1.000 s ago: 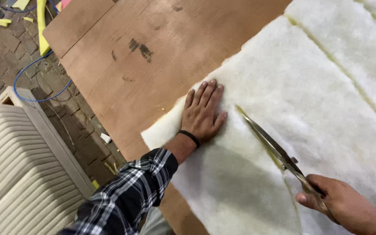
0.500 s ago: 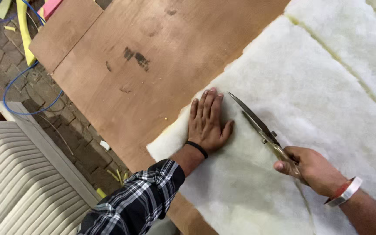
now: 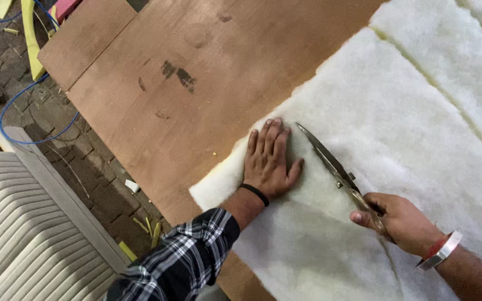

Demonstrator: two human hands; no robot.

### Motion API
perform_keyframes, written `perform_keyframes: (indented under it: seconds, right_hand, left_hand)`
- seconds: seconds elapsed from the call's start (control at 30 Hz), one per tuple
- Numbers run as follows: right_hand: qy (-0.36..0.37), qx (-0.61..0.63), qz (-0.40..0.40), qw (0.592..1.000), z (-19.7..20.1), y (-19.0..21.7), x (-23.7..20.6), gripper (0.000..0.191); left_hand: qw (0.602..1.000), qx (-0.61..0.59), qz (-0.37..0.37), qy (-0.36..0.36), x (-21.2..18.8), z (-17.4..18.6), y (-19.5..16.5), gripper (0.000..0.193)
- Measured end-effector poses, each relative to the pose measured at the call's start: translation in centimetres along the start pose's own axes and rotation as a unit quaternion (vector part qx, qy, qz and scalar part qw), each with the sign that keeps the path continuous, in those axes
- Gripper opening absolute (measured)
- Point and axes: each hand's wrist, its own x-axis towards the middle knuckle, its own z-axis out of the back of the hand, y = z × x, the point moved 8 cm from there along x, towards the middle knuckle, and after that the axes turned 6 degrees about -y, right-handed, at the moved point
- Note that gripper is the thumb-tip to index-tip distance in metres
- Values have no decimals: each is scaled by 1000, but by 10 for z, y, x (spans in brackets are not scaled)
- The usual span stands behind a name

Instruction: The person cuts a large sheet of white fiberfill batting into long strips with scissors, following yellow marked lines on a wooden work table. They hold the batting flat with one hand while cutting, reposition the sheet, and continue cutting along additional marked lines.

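A thick sheet of white fibre wadding (image 3: 397, 128) lies over a brown plywood table (image 3: 207, 72). My left hand (image 3: 269, 161) rests flat on the wadding near its corner, fingers spread, a black band on the wrist and a plaid sleeve behind it. My right hand (image 3: 400, 220) grips the handles of long metal scissors (image 3: 330, 161), whose blades are together and point up-left across the wadding, just right of my left thumb. A cut line in the wadding runs from below my right hand.
A cream ribbed panel (image 3: 23, 228) stands on the paved floor at lower left. A blue cable (image 3: 34, 111) loops on the floor, with yellow foam strips (image 3: 29, 33) and small offcuts nearby. More wadding strips (image 3: 475, 67) lie at upper right.
My right hand has pushed the scissors forward, up and to the left along the wadding. My left hand has stayed flat near the corner. The view has shifted a little.
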Motion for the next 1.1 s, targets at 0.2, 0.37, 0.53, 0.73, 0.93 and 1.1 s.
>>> perform_keyframes:
  seconds: [0.2,0.37,0.53,0.73,0.93,1.1]
  right_hand:
    - [4,40,1,999,10,15,12,65]
    - [-14,31,-49,998,12,19,3,63]
    - [-21,10,-44,999,9,17,0,61]
    - [18,137,-103,985,-5,-21,-14,51]
    - [43,157,-138,977,-13,-62,-22,52]
    - [70,161,-92,980,-30,-77,-24,44]
  left_hand:
    - [999,35,-7,5,0,-5,-3,76]
    - [1000,4,-4,5,1,-3,-3,74]
    - [1000,5,-15,-16,2,1,-3,73]
    - [1000,-4,-13,-24,4,10,-8,71]
    - [992,-100,67,24,16,22,10,59]
    - [985,-164,52,-16,59,20,40,58]
